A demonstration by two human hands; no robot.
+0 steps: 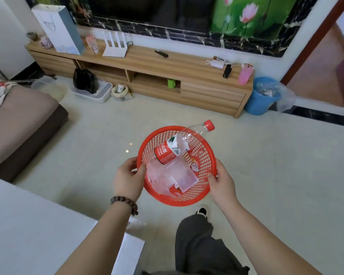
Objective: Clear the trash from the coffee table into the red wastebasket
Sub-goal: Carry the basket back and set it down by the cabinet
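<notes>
A pale tiled floor (266, 165) fills most of the view, with a long wooden TV cabinet (167, 76) along the far wall and a brown upholstered sofa (18, 126) at the left edge. The white flat-topped bench (28, 225) takes the lower left corner, its visible surface bare. At the cabinet's right end stands a blue plastic bucket (256, 104) lined with a clear bag.

Held up over the floor, in front of the person's dark trouser leg (197, 245), is the round red plastic mesh wastebasket (199, 193). The left hand (129, 179) is closed on its left rim, thumb hooked over the edge; a brown beaded bracelet (125, 204) circles that wrist. The right hand (222, 181) is closed on the right rim, fingers curled under it.

Inside the wastebasket lies a clear plastic bottle with a red label (177, 145), tilted so its neck and red cap (209, 125) poke out past the far rim. Beneath it sits a clear rectangular plastic container (184, 178), beside some crumpled clear plastic wrap (157, 177).
</notes>
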